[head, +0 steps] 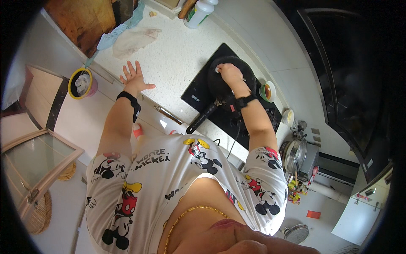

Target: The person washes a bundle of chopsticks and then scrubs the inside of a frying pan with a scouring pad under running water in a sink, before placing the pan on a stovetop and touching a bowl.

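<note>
My left hand hangs over the front edge of the white speckled worktop, its fingers spread and nothing in it. On the right, my right hand is over a black frying pan, its fingertips closed on a small white thing whose kind I cannot tell. The pan sits on a black glass cooktop, its handle pointing towards my body. Beside the pan stands a green and white bowl with brown liquid. A small dish of pale yellowish food is farther right.
A wooden board, a blue-green cloth and a thin plastic bag lie at the upper left. White bottles stand by the wall. A yellow-rimmed bin is left of my left hand. Metal pots stand at the right.
</note>
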Demonstrator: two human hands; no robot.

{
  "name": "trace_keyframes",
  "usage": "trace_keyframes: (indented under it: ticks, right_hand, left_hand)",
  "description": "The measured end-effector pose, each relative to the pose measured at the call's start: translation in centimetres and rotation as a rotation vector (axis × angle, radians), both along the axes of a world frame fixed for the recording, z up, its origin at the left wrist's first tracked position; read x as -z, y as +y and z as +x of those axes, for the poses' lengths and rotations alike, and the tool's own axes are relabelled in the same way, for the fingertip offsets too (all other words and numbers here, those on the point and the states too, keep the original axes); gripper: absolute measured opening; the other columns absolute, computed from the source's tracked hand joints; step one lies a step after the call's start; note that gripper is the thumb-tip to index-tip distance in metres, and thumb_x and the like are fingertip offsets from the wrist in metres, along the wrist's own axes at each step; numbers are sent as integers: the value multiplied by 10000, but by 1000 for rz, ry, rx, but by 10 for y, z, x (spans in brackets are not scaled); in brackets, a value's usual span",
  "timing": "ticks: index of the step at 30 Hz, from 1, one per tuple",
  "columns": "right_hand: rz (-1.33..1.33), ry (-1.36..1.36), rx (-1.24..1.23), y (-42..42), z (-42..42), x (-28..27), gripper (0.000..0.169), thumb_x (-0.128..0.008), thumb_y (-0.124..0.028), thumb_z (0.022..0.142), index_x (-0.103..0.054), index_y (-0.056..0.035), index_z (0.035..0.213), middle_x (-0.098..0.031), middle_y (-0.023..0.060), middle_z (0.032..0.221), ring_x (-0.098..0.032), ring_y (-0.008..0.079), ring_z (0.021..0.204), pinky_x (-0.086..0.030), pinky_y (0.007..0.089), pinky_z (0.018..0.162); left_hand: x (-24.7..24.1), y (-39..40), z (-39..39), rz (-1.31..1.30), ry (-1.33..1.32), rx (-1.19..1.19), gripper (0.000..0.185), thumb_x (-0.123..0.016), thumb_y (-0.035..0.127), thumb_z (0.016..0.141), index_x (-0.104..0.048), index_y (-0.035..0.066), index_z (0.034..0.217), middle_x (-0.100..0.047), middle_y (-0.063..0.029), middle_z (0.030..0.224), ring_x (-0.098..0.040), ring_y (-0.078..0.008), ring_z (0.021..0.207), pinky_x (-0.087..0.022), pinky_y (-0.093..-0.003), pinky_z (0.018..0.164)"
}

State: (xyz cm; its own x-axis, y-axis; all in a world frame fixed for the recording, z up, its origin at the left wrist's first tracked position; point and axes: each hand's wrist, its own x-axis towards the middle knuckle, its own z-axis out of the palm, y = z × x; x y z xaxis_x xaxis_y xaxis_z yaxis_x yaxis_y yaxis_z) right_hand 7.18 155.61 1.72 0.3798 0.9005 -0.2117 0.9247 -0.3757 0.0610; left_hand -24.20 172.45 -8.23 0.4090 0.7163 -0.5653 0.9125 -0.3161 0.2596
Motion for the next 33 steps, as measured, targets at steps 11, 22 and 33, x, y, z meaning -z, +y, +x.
trace_keyframes:
  ticks: [11,22,33]
  right_hand:
    - [-22,37,61,15,1,17,221,-536,-254,846,-659,-128,980,-649,121,955,-615,304,910,-494,406,772]
    - [-63,14,-31,11,1,25,216,-553,-242,834,-665,-128,980,-649,138,942,-616,308,910,-492,404,782]
    - [12,41,-22,-17,-1,-10,202,-552,-248,838,-675,-151,965,-656,122,920,-616,292,906,-498,402,764]
  left_hand:
    - [-1,0,2,-13,-5,12,1400,-769,603,532,211,105,1399,278,-247,1420,247,-428,1311,43,-641,999]
    - [3,2,2,-23,-6,-4,1407,-770,606,525,222,119,1397,287,-238,1419,259,-422,1308,47,-635,1003]
    - [4,2,1,-19,-17,-9,1403,-768,607,528,217,115,1397,280,-239,1422,248,-421,1313,36,-644,998]
